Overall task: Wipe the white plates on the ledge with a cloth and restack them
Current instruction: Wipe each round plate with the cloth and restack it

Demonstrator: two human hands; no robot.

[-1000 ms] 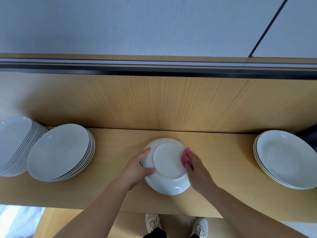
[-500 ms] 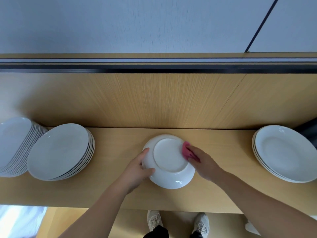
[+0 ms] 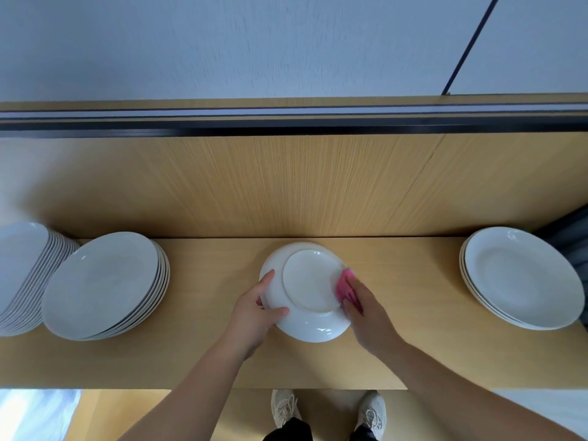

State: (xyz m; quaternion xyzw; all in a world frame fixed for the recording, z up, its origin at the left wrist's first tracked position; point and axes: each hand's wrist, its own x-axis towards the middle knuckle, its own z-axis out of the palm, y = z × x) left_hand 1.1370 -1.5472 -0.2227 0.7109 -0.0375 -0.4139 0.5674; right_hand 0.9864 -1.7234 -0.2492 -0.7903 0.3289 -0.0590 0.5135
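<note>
A white plate is held upside down over the middle of the wooden ledge, its round foot ring facing me. My left hand grips its left rim, thumb on the underside and fingers behind. My right hand holds a pink cloth against the plate's right rim. On the left stands a stack of white plates, with a taller leaning stack beside it at the frame edge. A short stack of white plates sits at the right.
A wooden back panel rises behind the ledge, topped by a dark rail. A dark object shows at the far right behind the short stack. My shoes stand on the floor below the ledge's front edge.
The plate has turned a little in my left hand. My right hand with the cloth slid along the right rim, up and then back down toward me.
</note>
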